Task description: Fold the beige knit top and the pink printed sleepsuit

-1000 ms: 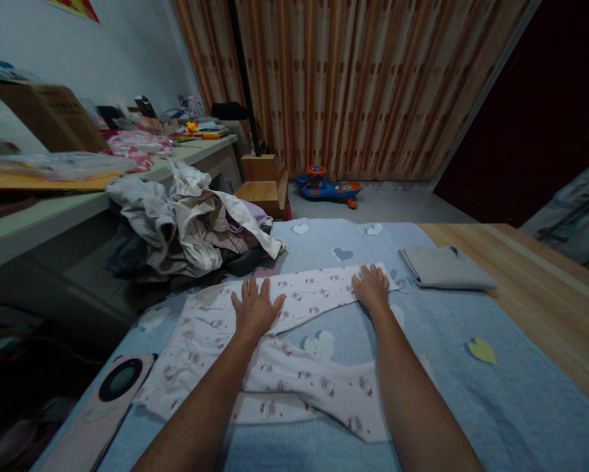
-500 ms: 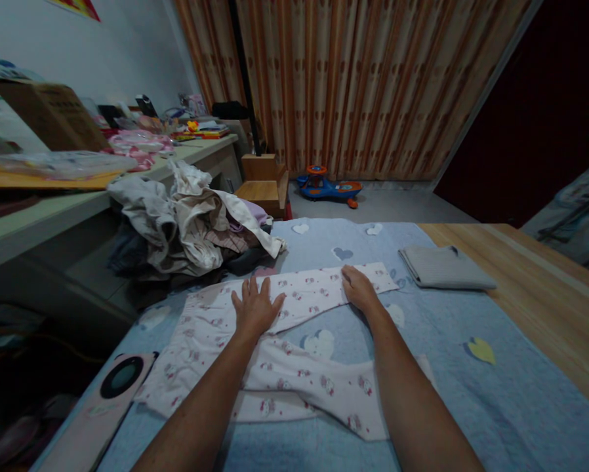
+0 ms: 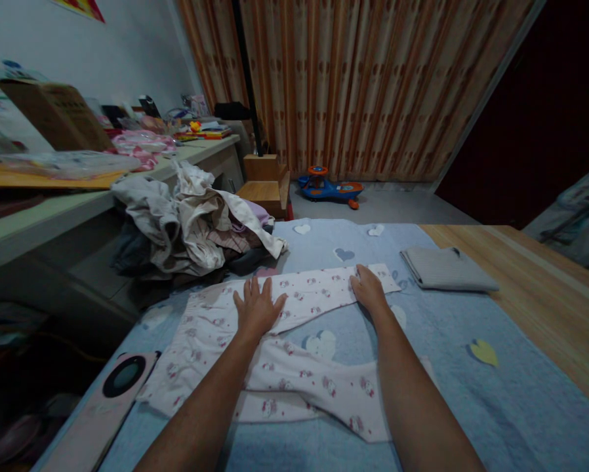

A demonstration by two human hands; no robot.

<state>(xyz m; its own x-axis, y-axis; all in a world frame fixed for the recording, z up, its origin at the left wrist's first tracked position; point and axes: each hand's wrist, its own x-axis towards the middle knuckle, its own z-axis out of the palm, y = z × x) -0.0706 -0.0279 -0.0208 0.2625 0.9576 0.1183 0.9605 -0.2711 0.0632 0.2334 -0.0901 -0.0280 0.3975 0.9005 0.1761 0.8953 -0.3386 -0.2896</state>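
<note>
A pair of pale pink pajama pants [image 3: 309, 375] with a small cartoon print lies spread on the blue bed cover, its waistband to the left and both legs pointing right. My left hand [image 3: 259, 307] rests flat on the upper part of the far leg, fingers spread. Farther along that same leg, close to its cuff, my right hand [image 3: 368, 288] has its fingers curled in against the fabric. The near leg is rumpled, and my right forearm hides part of its end.
A heap of unfolded clothes [image 3: 191, 223] lies at the back left, beside a cluttered desk [image 3: 196, 152]. At the right is a folded grey garment [image 3: 449, 269]. A pink phone [image 3: 100, 410] sits front left. Beyond the bed are a wooden chair [image 3: 261, 189] and a blue ride-on toy [image 3: 331, 190].
My right hand has slid a little to the right along the far leg, toward its cuff. My left hand stays in place on the fabric.
</note>
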